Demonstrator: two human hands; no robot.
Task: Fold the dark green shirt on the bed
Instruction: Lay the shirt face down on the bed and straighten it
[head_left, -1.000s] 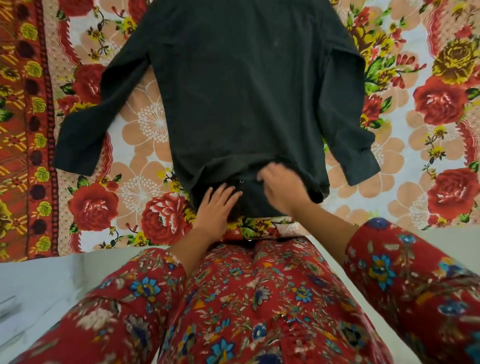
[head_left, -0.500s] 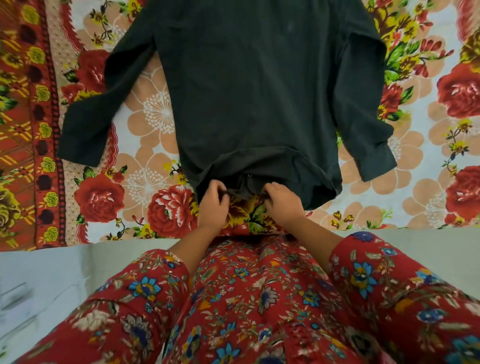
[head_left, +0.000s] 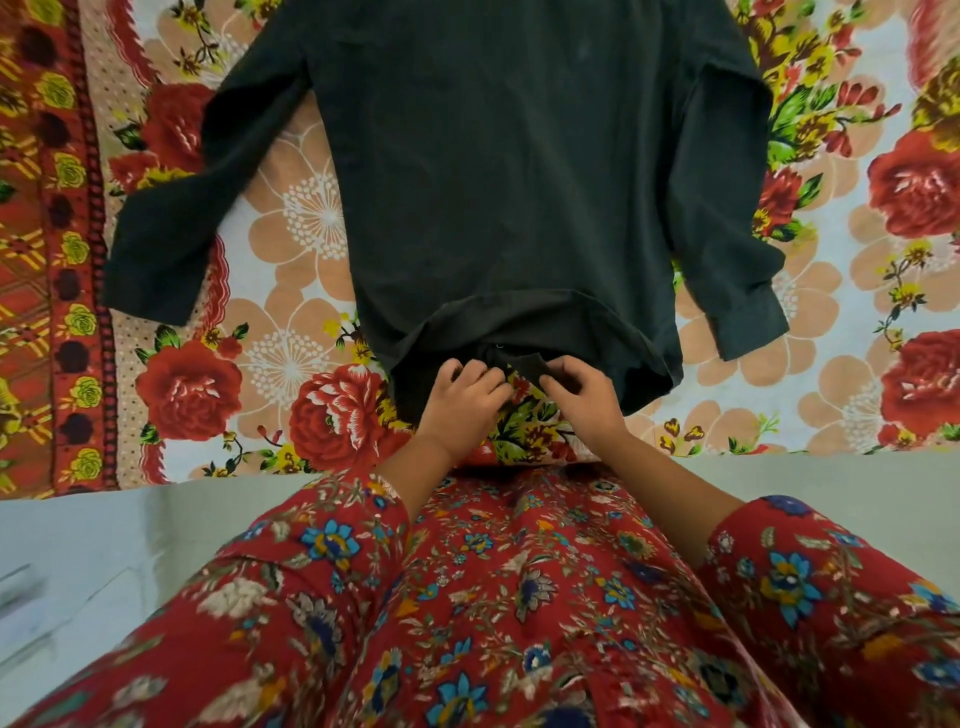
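Note:
The dark green shirt (head_left: 514, 192) lies spread on the bed, its collar end out of view at the top and both long sleeves angled outward. Its bottom hem is rumpled and doubled under near the bed's front edge. My left hand (head_left: 462, 400) pinches the hem's lower layer left of centre, fingers curled. My right hand (head_left: 584, 395) pinches a dark flap of the hem right of centre. The two hands sit close together, a small gap between them showing the sheet.
A floral bedsheet (head_left: 291, 332) in red, peach and yellow covers the bed, with a patterned red border (head_left: 41, 260) on the left. The bed's front edge runs just below my hands. My red floral clothing (head_left: 519, 597) fills the lower view over a pale floor (head_left: 78, 545).
My left hand lay flat with straight fingers on the hem, then curled to pinch it. My right hand slid down off the shirt to the hem edge and now pinches a flap.

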